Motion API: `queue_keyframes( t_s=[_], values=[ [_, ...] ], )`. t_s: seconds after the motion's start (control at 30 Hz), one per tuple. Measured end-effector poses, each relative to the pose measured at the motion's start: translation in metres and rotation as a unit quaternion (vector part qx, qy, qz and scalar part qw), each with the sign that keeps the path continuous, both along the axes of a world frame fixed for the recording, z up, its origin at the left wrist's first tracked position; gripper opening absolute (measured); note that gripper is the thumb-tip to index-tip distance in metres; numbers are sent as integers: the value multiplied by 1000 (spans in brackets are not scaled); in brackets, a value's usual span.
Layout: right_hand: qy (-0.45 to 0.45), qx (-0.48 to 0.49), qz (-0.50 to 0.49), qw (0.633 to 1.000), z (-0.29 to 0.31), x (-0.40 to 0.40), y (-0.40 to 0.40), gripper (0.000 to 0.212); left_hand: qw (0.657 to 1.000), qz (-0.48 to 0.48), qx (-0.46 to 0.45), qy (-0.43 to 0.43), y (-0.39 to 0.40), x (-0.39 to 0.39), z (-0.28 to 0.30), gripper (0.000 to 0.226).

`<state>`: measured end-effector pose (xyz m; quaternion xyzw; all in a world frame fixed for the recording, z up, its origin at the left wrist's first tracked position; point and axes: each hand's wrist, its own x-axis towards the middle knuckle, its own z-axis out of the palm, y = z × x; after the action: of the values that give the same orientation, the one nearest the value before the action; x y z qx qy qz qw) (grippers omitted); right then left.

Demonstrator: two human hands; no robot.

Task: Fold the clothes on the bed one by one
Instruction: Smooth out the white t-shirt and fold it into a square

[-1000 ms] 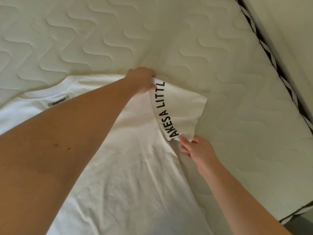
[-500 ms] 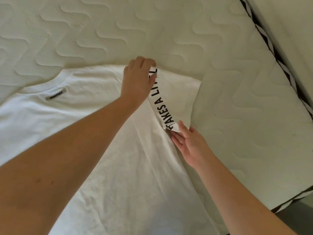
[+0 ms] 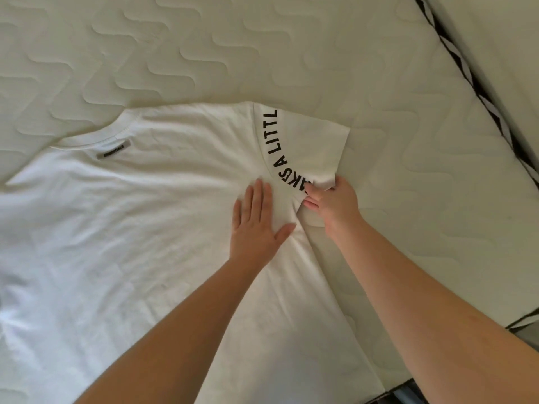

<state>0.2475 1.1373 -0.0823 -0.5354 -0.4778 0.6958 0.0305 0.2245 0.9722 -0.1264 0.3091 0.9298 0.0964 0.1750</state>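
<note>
A white T-shirt (image 3: pixel 131 228) lies spread flat on a cream quilted mattress (image 3: pixel 204 48), seen from above through a camera worn on the person's head. The shirt covers the left and middle of the view, and its left side runs off the edge of the picture. Near the upper left, the round collar (image 3: pixel 87 141) lies towards the far side of the bed, with a small grey label (image 3: pixel 113 152) sewn just below it.

Moving to the middle, the person's left hand (image 3: pixel 256 223) rests palm down on the body of the shirt, its fingers straight and close together, the thumb spread to the right. It presses the cloth flat and holds nothing. Its bare forearm reaches in from the bottom of the view.

Just to the right of that hand, the shirt's short sleeve (image 3: pixel 309 141) is folded back over the shirt's edge. A curved line of black capital letters (image 3: pixel 278 150) runs down the fold; only part of the wording can be read.

At the lower end of the sleeve, the right hand (image 3: pixel 329 201) pinches the sleeve's hem, with thumb and curled fingers closed on a small bunch of white cloth. The two hands lie near each other but apart.

Further right, bare mattress shows. Along its far right side runs a black-and-white patterned border (image 3: pixel 466 74).
</note>
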Motion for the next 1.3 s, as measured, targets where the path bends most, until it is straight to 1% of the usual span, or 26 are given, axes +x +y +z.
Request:
queue_keyframes(
  t_s=[0.07, 0.13, 0.17, 0.23, 0.3, 0.37, 0.43, 0.47, 0.5, 0.53, 0.57, 0.6, 0.63, 0.67, 0.7, 0.73, 0.8, 0.83, 0.87, 0.9, 0.97, 1.03, 1.07, 1.17, 1.23, 1.3],
  values=[
    [5, -5, -19, 1000, -1, 3, -1, 24, 999, -21, -29, 28, -12, -2, -7, 92],
    [-3, -20, -30, 999, -3, 8, -2, 15, 997, -47, -39, 51, -18, -4, -10, 92],
    [-12, -33, -34, 999, -4, 11, -3, 14, 996, -57, -46, 55, -19, -5, -11, 90],
    [-52, -66, -29, 996, -7, 18, -2, 19, 995, -64, -66, 40, -20, -7, -10, 84],
    [-123, -53, 48, 990, -7, 28, 0, 24, 996, -56, -73, 9, -17, -9, -8, 75],
    [-176, 6, 145, 974, -6, 40, 3, 34, 998, -25, -46, -19, -11, -10, -1, 69],
    [-201, 26, 207, 957, -3, 47, 5, 42, 1000, -7, 11, 13, -6, -13, 9, 58],
    [-217, 49, 243, 944, -1, 49, 6, 43, 999, -11, 38, 34, -3, -14, 11, 51],
    [-234, 108, 279, 925, 1, 51, 7, 43, 998, -20, 52, 43, -1, -16, 10, 50],
    [-247, 199, 299, 900, 1, 52, 7, 42, 998, -30, 49, 35, 2, -18, 9, 54],
    [-242, 294, 284, 880, 1, 51, 6, 37, 998, -38, 32, 24, 3, -20, 6, 59],
    [-203, 365, 252, 873, 5, 50, 3, 29, 999, -40, 7, 20, 3, -20, 3, 61],
    [-143, 412, 228, 871, 8, 47, -2, 20, 999, -37, -20, 21, 2, -19, -2, 62],
    [-87, 445, 237, 859, 9, 43, -8, 19, 998, -32, -45, 24, -1, -18, -6, 62],
    [-55, 463, 281, 839, 7, 37, -15, 27, 998, -22, -59, 22, -4, -17, -9, 62],
    [-49, 471, 338, 813, 4, 32, -23, 36, 998, -9, -67, 18, -7, -16, -12, 64],
    [-91, 494, 428, 751, -5, 27, -38, 44, 997, 17, -73, 14, -10, -15, -15, 68],
    [-115, 510, 449, 725, -10, 28, -44, 42, 997, 26, -74, 15, -10, -14, -16, 70],
    [-125, 526, 456, 707, -13, 29, -49, 37, 997, 33, -73, 18, -9, -13, -17, 70],
    [-125, 534, 451, 704, -16, 31, -52, 31, 996, 39, -71, 20, -9, -13, -19, 69],
    [-103, 524, 426, 730, -18, 32, -55, 24, 997, 40, -73, 8, -8, -13, -21, 68],
    [-89, 508, 413, 750, -17, 31, -58, 25, 997, 25, -71, -21, -10, -18, -22, 67],
    [-95, 505, 414, 751, -16, 30, -59, 28, 997, 14, -64, -38, -12, -21, -21, 67],
    [-144, 536, 413, 722, -10, 29, -64, 39, 997, -31, -9, -75, -26, -34, -9, 66],
    [-145, 555, 390, 720, -5, 26, -71, 47, 996, -54, 25, -61, -43, -39, 1, 62],
    [-139, 545, 402, 723, -3, 20, -83, 52, 998, -46, 25, -38, -66, -37, 8, 60]
  ],
)
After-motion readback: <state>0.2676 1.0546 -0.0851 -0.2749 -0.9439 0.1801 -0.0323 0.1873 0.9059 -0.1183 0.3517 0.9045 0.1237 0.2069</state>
